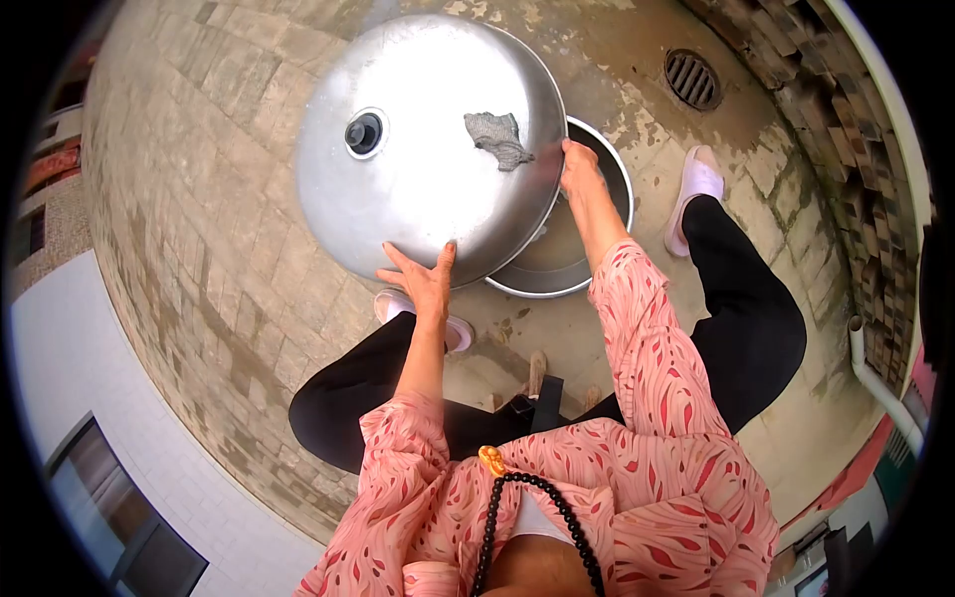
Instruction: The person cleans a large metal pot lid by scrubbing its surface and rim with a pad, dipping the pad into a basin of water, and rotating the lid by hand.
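Observation:
A large domed metal pot lid (418, 209) with a black knob (363, 133) is tilted over a round metal basin (542, 279) on the ground. My right hand (582, 169) is closed on the lid's right rim. My left hand (423, 284) rests on the lid's near edge with fingers spread; whether any part of it curls under the rim is hidden. A crumpled grey scrubbing cloth (499, 139) lies on the dome, touched by neither hand. The basin's left part is covered by the lid, and what shows of its inside looks wet.
Worn stone paving (214, 179) surrounds the basin, with a wet patch near a drain grate (692, 80). A stacked brick wall (826, 129) runs along the right. My feet stand either side, one in a pale shoe (700, 184). A low stool part (547, 398) shows between my legs.

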The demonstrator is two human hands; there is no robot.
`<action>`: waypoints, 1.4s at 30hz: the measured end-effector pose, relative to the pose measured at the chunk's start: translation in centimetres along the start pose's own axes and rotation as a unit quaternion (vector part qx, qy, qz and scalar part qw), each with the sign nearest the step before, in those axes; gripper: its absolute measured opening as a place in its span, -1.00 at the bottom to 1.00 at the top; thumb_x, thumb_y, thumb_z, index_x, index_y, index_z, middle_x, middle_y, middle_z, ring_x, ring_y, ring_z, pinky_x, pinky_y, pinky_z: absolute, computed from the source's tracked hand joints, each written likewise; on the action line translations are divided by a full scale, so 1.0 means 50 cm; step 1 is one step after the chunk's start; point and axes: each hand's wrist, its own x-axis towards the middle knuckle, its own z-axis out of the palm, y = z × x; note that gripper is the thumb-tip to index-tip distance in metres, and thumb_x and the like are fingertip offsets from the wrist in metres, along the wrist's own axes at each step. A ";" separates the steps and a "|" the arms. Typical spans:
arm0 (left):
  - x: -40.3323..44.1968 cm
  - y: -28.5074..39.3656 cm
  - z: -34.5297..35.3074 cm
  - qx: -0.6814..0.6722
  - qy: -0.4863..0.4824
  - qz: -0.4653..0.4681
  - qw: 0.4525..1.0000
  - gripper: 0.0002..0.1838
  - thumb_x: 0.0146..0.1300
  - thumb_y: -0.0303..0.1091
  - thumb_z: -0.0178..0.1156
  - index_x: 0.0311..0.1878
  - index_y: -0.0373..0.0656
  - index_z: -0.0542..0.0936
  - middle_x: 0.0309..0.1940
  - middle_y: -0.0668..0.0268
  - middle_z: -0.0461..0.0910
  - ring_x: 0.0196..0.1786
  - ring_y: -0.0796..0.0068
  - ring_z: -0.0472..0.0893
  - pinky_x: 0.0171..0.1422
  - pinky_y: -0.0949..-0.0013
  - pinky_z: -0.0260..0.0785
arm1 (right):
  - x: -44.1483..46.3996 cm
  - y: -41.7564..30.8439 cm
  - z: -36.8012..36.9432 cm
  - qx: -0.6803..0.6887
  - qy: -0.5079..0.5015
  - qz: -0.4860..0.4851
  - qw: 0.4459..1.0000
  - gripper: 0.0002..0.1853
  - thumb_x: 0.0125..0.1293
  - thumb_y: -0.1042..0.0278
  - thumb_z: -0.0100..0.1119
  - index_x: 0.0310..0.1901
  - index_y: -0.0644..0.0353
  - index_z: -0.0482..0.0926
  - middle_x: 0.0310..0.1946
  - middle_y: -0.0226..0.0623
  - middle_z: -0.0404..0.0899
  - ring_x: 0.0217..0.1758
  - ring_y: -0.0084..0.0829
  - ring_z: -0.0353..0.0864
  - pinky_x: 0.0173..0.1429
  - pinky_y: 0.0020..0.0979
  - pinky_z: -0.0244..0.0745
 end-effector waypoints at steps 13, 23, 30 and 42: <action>0.154 -0.048 -0.062 -0.034 0.048 0.114 0.992 0.13 -0.13 -0.03 0.59 0.46 -0.24 0.20 0.52 -0.23 -0.18 0.55 -0.14 -0.04 0.55 -0.01 -0.05 | -0.118 0.157 -0.077 0.149 -0.044 -0.001 0.988 -0.69 0.55 0.22 -0.18 0.09 0.28 0.42 0.04 -0.12 0.54 0.11 -0.15 0.56 0.23 0.00 0.49; 0.232 0.081 -0.087 0.283 -0.038 0.361 0.888 -0.08 -0.07 -0.29 0.53 0.42 0.08 0.33 0.48 -0.15 0.07 0.50 -0.26 0.06 0.51 -0.02 0.10 | -0.234 0.182 -0.149 -0.356 0.038 -0.304 0.883 -0.72 0.30 0.38 0.16 0.03 0.20 0.56 -0.06 -0.20 0.57 -0.11 -0.27 0.58 -0.06 -0.25 0.48; 0.181 0.179 -0.022 0.387 -0.170 0.345 0.838 0.40 -0.40 -0.13 0.68 0.55 0.20 -0.03 0.53 -0.18 -0.23 0.45 -0.56 -0.02 0.15 -0.39 0.39 | -0.434 0.048 0.068 -0.476 -0.125 -0.609 0.622 -0.62 0.06 0.39 0.39 -0.06 0.12 0.54 -0.05 -0.25 0.45 -0.03 -0.20 0.50 -0.06 -0.19 0.53; 0.174 0.189 -0.012 0.385 -0.186 0.319 0.846 0.40 -0.41 -0.20 0.68 0.55 0.17 -0.02 0.52 -0.25 -0.30 0.43 -0.64 -0.08 0.04 -0.52 0.38 | -0.195 -0.101 0.145 -0.472 -0.056 -0.692 0.543 -0.87 0.11 0.49 0.26 -0.28 0.13 0.70 -0.16 -0.38 0.66 -0.10 -0.26 0.55 0.04 -0.29 0.49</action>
